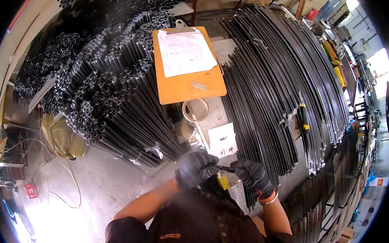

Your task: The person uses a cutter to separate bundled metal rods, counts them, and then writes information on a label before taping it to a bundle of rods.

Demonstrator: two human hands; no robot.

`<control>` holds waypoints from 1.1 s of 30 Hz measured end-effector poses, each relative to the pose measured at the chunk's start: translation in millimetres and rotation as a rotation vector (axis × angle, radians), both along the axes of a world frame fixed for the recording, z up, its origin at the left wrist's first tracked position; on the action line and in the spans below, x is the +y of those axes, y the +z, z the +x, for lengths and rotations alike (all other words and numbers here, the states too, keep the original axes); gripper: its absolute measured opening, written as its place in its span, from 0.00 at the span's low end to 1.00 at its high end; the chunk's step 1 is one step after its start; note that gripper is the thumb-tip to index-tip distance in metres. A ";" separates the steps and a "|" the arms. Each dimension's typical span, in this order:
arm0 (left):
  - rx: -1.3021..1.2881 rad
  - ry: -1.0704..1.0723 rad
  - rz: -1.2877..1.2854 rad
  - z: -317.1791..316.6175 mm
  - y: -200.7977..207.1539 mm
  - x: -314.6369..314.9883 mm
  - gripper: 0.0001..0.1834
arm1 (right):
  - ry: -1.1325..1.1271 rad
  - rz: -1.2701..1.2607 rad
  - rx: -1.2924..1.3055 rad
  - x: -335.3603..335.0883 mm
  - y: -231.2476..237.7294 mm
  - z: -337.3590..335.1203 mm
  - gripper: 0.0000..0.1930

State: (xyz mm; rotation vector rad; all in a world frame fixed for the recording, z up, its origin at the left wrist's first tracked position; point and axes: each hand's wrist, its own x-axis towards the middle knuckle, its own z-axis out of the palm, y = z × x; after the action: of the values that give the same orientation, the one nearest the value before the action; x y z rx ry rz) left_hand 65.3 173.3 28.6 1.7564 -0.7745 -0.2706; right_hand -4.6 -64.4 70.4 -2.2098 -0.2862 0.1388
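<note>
Both my hands wear dark grey knit gloves and meet low in the middle of the view. My left hand (191, 169) is closed on one end of a slim black pen-like stick (225, 168). Closed round its other end is my right hand (253, 176), with an orange cuff and a pale band at the wrist. Just beyond the hands lies a white paper sheet (222, 140) with dark handwriting. A roll of tape (196, 110) lies past it, below a brown clipboard (190, 85) holding papers. A small yellow item (224, 183) shows between the hands, partly hidden.
Bundled black tubes (128, 111) are piled on the left, open ends showing. Long dark rods (264, 104) lie in rows on the right, with a yellow-and-black cutter-like tool (303, 115) on them. A tan sack (62, 137) and a hose (74, 180) are at left.
</note>
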 end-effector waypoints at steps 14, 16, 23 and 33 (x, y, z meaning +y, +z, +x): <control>0.482 0.520 -0.638 33.3 -39.4 -16.4 0.14 | -0.103 0.065 -0.154 11.3 -20.4 43.7 0.16; 0.577 0.607 -0.470 49.1 -107.9 0.6 0.20 | -0.155 -0.287 -0.482 3.4 -24.3 74.8 0.18; 0.264 0.629 0.044 75.5 -81.3 -21.1 0.52 | -0.277 -0.752 -0.335 26.0 -77.8 159.3 0.24; 0.342 0.467 0.394 82.6 -76.7 -3.5 0.45 | -0.024 -0.591 -0.614 62.6 38.4 182.6 0.26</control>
State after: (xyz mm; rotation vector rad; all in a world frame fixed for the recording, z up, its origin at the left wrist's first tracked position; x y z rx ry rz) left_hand 147.9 169.9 -48.1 2.1255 -0.0532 -0.4102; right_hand 178.0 -1.8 108.8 -2.8000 -0.6154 -0.5468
